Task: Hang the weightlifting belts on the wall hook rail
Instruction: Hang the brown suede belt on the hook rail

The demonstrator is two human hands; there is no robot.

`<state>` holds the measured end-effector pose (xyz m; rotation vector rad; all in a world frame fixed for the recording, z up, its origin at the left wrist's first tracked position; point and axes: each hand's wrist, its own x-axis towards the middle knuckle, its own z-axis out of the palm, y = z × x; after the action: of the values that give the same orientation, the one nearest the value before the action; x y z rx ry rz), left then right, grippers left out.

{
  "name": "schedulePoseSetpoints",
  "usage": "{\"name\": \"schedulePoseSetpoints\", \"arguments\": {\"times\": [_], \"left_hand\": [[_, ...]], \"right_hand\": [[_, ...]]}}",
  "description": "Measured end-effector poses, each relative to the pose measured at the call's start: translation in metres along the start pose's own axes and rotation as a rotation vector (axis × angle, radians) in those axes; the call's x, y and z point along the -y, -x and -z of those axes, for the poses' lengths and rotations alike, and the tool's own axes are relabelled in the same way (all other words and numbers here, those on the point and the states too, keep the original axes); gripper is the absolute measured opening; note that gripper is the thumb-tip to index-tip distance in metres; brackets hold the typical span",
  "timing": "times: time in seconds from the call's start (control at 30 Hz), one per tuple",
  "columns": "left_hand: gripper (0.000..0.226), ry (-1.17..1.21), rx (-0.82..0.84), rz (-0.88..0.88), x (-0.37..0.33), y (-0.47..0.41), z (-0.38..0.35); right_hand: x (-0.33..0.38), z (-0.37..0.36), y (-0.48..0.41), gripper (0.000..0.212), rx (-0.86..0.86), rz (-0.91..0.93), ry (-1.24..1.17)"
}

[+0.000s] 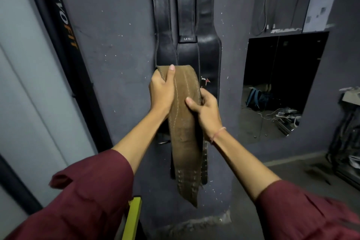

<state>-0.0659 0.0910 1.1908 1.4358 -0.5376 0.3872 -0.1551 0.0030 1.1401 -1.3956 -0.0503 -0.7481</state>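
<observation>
A brown suede weightlifting belt with white stitching is folded over and hangs down in front of the dark wall. My left hand grips its folded top at the left edge, thumb over the front. My right hand grips the belt's right edge a little lower. Behind it, three black leather belts hang side by side on the wall; the hook rail above them is cut off by the top of the frame.
A wall mirror to the right reflects a bag and cables on the floor. A paper sheet is stuck above it. A black banner strip runs down the left. A yellow bar stands near my left sleeve. Equipment sits at far right.
</observation>
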Motion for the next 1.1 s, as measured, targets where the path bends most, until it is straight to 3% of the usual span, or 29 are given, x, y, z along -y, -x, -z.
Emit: {"name": "schedulePoseSetpoints", "arguments": {"times": [0.2, 0.37, 0.43, 0.63, 0.73, 0.8, 0.87, 0.97, 1.03, 1.1], "left_hand": [[0.032, -0.071, -0.024, -0.18, 0.024, 0.066, 0.002], [0.044, -0.122, 0.074, -0.069, 0.097, 0.126, 0.004], [0.037, -0.045, 0.136, -0.012, 0.11, 0.139, 0.006], [0.043, 0.045, 0.162, 0.024, 0.081, 0.111, -0.006], [0.031, 0.126, 0.174, 0.036, 0.046, 0.068, -0.013], [0.027, 0.162, 0.138, 0.163, 0.022, 0.037, -0.018], [0.031, 0.254, 0.12, 0.469, 0.004, 0.011, -0.017], [0.035, 0.277, 0.37, 0.873, -0.007, -0.002, -0.011], [0.033, 0.267, 0.407, 0.943, -0.005, 0.005, -0.013], [0.019, 0.308, 0.306, 0.862, -0.001, 0.016, -0.02]], "right_hand": [[0.026, -0.018, -0.041, 0.017, -0.15, 0.061, -0.081], [0.032, -0.007, -0.055, 0.016, -0.209, 0.033, -0.125], [0.033, -0.002, -0.055, 0.018, -0.22, 0.031, -0.131], [0.026, 0.01, -0.053, 0.021, -0.212, 0.035, -0.098], [0.014, 0.01, -0.036, 0.023, -0.145, 0.023, -0.044], [0.006, 0.01, -0.026, 0.025, -0.119, 0.017, -0.04], [0.002, 0.013, -0.019, 0.026, -0.118, 0.009, -0.047], [-0.006, 0.022, -0.004, 0.026, -0.091, -0.019, -0.022], [-0.015, 0.029, 0.009, 0.025, -0.064, -0.032, -0.015], [-0.027, 0.04, 0.023, 0.027, -0.049, -0.047, -0.024]]}}
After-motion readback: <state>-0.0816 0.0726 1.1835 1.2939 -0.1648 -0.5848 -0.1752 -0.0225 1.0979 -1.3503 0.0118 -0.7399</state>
